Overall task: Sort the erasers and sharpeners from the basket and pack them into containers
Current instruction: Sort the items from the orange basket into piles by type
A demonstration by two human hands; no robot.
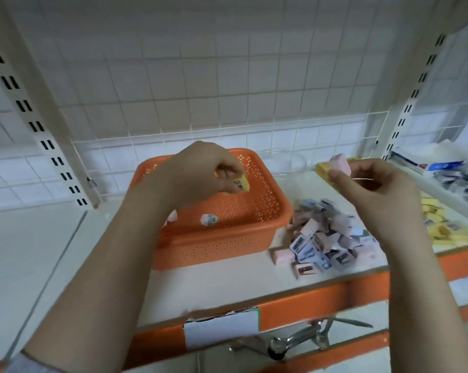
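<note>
While labels blur, left hand (pixel 200 170) pinches a yellow eraser (pixel 241 184).

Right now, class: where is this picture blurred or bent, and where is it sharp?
Head view: wide-angle lens bows the shelf upright; motion blur smears the right hand and pile of sharpeners; the orange basket and left hand look sharper; lighting even.

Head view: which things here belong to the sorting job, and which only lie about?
Job: orange basket, yellow piece in left hand, pink piece in right hand, sorted pile, clear bowl.
Lying about: spoons below, white label.
</note>
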